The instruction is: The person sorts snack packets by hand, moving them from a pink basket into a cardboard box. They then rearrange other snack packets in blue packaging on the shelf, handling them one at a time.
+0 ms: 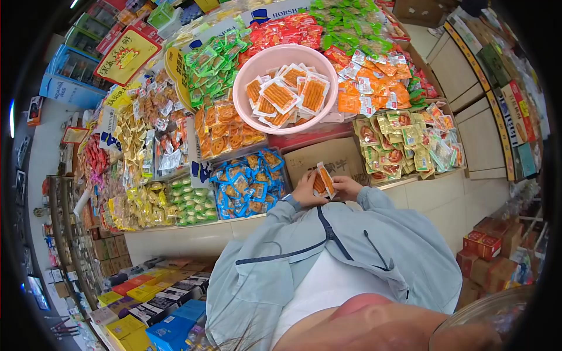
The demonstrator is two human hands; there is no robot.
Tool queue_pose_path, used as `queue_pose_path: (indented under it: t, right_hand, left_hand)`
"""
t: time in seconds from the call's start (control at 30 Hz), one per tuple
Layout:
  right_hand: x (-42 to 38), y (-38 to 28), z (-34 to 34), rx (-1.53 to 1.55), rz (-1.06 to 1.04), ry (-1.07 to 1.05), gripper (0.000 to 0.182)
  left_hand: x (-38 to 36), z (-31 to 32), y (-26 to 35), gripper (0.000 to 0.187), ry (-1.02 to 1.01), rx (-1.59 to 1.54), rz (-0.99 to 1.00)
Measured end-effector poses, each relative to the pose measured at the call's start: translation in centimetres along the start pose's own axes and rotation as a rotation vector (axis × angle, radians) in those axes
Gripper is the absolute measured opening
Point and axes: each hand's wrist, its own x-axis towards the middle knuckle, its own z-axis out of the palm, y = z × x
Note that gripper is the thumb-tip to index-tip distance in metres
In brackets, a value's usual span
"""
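Low in front of my body, my left hand [304, 191] has its fingers closed on the left side of small clear snack packets [325, 180] with orange-brown strips inside. My right hand [349, 188] grips them from the other side, one packet tilted up between the two hands. Just beyond my hands is an open cardboard box [301, 161] with dark printing on it. A pink plastic basin [241, 111] rests farther up on the display, holding a loose pile of the same kind of snack packets [281, 96].
Blue-edged snack packets [249, 182] fill a bin left of my hands; gold packets [395, 143] lie to the right. Green packets [213, 64], red packets [287, 32] and orange packets [374, 82] surround the basin. Stacked boxes [164, 301] stand at lower left.
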Motion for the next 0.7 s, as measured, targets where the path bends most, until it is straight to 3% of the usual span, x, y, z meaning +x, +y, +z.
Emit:
queue_pose_path:
  t: [0.1, 0.3, 0.53, 0.6, 0.7]
  right_hand:
    - [1.0, 1.3, 0.2, 0.036, -0.004, -0.036, 0.021]
    - [0.9, 0.0, 2.2, 0.008, 0.022, -0.037, 0.031]
    - [2.1, -1.7, 3.0, -0.074, 0.077, -0.062, 0.03]
    - [3.2, -1.2, 1.4, -0.013, -0.001, 0.051, 0.025]
    - [3.2, -2.0, -0.1, 0.046, -0.104, 0.252, 0.021]
  left_hand:
    - [1.4, -0.1, -1.8, 0.112, -0.123, -0.241, -0.139]
    - [0.5, -1.2, -1.1, 0.11, -0.12, -0.018, -0.095]
    - [-0.4, -1.7, -1.1, 0.099, 0.132, -0.222, -0.051]
    - [-0.9, -3.1, -1.0, 0.095, 0.247, -0.165, -0.084]
    - [-1.7, -7.5, 0.5, 0.096, 0.632, -0.15, -0.013]
